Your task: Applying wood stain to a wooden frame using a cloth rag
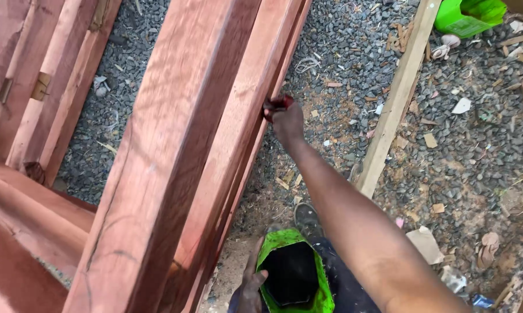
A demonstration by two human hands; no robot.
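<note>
Green container [325,290] in left hand [251,287]; right hand [287,120] presses red cloth [276,106].

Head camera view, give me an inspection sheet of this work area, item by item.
Surface: grey gravel ground strewn with sawdust and wood chips.
Job's things: reddish stained wooden beams leaning on a slant; a red-soaked cloth pressed to a beam's edge; a cut-open green container with a dark inside.
Clutter: offcuts, paper scraps, a second green container at top right.
Grips: right hand holds the cloth against the beam; left hand holds the green container's rim.
Cables: nothing seen.
Surroundings: a pale unstained plank lying on the gravel; more reddish timber at left; a shoe below the arm.
</note>
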